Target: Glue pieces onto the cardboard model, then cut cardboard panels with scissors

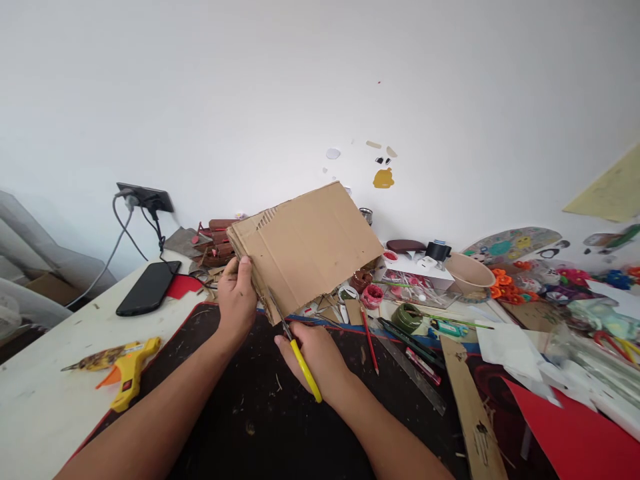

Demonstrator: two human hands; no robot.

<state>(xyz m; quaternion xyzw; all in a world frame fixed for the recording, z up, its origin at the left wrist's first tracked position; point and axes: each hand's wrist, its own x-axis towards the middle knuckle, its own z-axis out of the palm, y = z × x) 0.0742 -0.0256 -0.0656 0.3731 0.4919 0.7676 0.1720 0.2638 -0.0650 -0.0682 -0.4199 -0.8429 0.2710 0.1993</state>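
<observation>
My left hand (236,297) grips the left edge of a brown corrugated cardboard sheet (307,247) and holds it tilted up above the black cutting mat (250,413). My right hand (313,357) is closed around a yellow-handled craft knife (303,363). The knife's blade points up and left into the cardboard's lower edge, near my left thumb.
A yellow glue gun (127,370) and a black phone (149,287) lie on the white table at the left, with cables to a wall socket (145,197). To the right lie a red pencil (369,339), a metal ruler (413,370), paint pots, a bowl (467,273), a cardboard strip (473,413) and red paper (575,433).
</observation>
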